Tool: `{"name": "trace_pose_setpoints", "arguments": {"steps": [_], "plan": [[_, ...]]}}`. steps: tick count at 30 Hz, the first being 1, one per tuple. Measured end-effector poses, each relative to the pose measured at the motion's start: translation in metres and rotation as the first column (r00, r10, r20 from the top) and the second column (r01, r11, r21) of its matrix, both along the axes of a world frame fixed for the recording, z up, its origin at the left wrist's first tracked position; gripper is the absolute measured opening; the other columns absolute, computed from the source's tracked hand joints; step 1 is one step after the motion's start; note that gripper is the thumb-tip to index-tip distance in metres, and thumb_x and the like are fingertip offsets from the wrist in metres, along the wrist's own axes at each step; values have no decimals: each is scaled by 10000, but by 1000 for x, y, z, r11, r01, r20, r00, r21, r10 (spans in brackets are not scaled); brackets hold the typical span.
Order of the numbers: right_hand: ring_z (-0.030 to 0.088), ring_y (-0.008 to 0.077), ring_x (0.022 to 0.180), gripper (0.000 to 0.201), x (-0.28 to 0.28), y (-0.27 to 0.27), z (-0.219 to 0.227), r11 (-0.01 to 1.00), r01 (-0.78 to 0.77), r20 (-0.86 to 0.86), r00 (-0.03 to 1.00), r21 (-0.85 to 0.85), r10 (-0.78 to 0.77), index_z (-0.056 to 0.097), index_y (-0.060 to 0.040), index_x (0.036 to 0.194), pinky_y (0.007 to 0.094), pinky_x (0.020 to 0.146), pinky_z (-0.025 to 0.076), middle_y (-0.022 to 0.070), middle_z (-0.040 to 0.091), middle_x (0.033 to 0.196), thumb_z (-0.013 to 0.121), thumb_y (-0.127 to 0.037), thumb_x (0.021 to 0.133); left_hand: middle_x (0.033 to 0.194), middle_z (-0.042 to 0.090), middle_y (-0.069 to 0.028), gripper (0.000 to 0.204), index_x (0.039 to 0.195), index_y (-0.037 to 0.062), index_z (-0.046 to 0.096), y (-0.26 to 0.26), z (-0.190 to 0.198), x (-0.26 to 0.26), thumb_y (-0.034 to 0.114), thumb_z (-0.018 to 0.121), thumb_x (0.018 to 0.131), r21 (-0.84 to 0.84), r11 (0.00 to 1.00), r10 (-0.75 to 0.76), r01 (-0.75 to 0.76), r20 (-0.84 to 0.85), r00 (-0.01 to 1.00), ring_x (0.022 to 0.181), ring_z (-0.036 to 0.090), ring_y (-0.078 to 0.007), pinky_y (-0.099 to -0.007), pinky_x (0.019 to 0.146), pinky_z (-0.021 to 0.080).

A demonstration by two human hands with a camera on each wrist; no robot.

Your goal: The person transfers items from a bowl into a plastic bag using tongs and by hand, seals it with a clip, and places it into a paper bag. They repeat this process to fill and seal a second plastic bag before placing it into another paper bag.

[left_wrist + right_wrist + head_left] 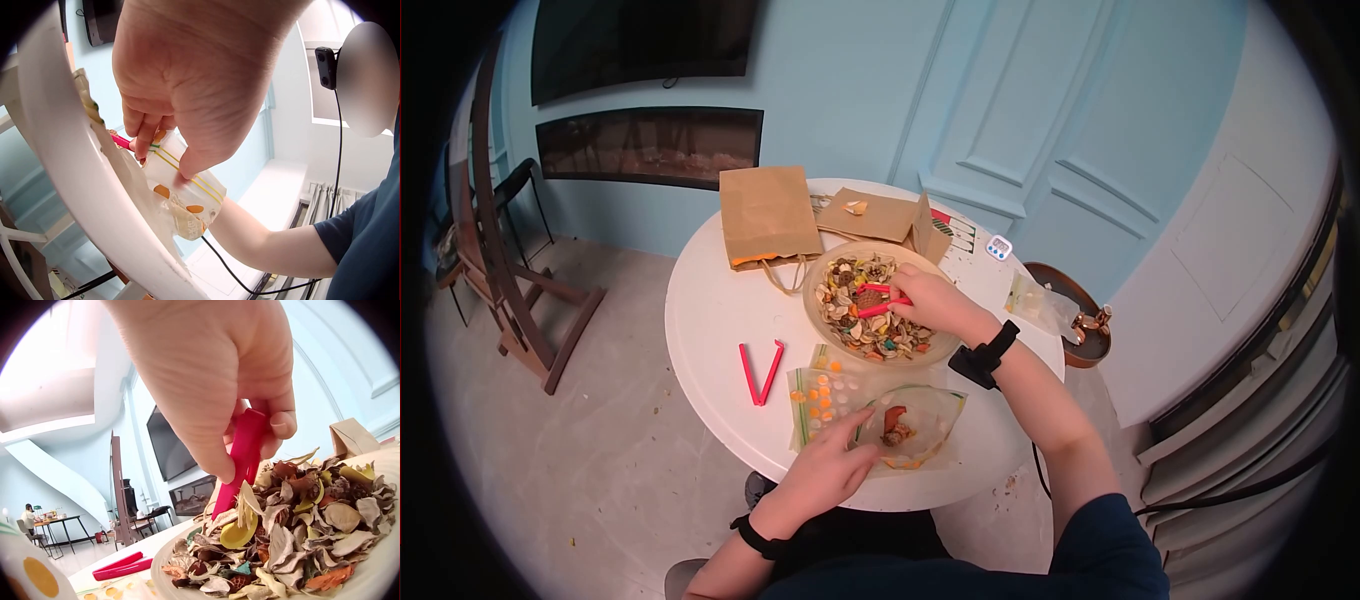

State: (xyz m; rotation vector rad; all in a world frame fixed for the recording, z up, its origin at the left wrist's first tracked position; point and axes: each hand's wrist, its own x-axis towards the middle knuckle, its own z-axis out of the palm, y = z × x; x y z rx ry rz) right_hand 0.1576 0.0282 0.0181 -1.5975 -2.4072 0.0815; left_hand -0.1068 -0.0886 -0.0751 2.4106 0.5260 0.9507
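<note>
My right hand grips a red V-shaped plastic clip by its joined end, its arms spread over the potpourri in a wide beige bowl. In the right wrist view, the clip's lower end is among dried petals beside a yellow curled piece. My left hand pinches the rim of a clear zip bag, thumb against its printed wall in the left wrist view. The bag stands with its mouth spread; a few reddish-brown dried pieces lie inside.
Left of the bags lies another red V-shaped clip. A flat orange-dotted zip bag lies beneath the held one. Behind the bowl are a brown paper bag and folded brown paper. A small timer sits near the right edge.
</note>
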Motion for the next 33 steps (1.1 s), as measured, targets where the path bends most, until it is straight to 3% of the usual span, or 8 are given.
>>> {"name": "trace_pose_setpoints", "arguments": {"steps": [12, 18, 22, 28, 31, 33], "plan": [[576, 316, 779, 177, 10, -13, -8, 997, 17, -103, 995, 76, -9, 524, -31, 855, 402, 681, 468, 133, 527, 898, 637, -156, 800, 1326, 449, -188, 96, 907, 81, 653, -2, 3, 2, 108, 627, 819, 3, 1000, -2, 2, -2, 1000, 1142, 496, -350, -393, 928, 437], [578, 318, 785, 183, 11, -10, -12, 993, 7, -37, 999, 114, -3, 529, -33, 861, 405, 686, 469, 131, 532, 885, 642, -162, 796, 1329, 448, -193, 97, 909, 82, 655, -7, 4, 3, 105, 625, 820, 1, 1000, 12, -12, -10, 1000, 1159, 489, -353, -400, 943, 430], [579, 318, 793, 175, 8, -18, -5, 993, 3, -80, 997, 115, 6, 531, -36, 861, 401, 688, 468, 133, 538, 885, 638, -160, 802, 1330, 447, -196, 92, 905, 78, 653, -8, 5, 2, 102, 625, 821, 3, 1000, 13, -13, -5, 1000, 1159, 488, -359, -402, 946, 429], [561, 266, 755, 164, 6, -84, 35, 978, 35, -321, 946, 206, 33, 541, -34, 850, 340, 679, 461, 106, 544, 884, 654, -150, 820, 1324, 452, -198, 81, 890, 72, 646, -8, 4, 2, 101, 627, 817, 4, 1000, 18, -18, 10, 1000, 1144, 497, -359, -394, 932, 439], [551, 223, 763, 154, 7, -134, 50, 994, 25, -403, 915, 105, 20, 555, -36, 850, 311, 689, 455, 73, 542, 867, 675, -124, 811, 1322, 453, -197, 86, 891, 69, 645, -8, 5, 3, 101, 630, 813, -4, 1000, 17, -17, 4, 1000, 1139, 500, -356, -393, 930, 440], [543, 191, 786, 145, 9, -160, 49, 998, -30, -399, 917, -50, 8, 561, -40, 851, 298, 698, 451, 53, 541, 864, 684, -104, 806, 1321, 453, -200, 90, 894, 68, 646, -7, 6, 4, 99, 630, 811, -17, 1000, 11, -11, 2, 1000, 1143, 498, -356, -391, 933, 439]]}}
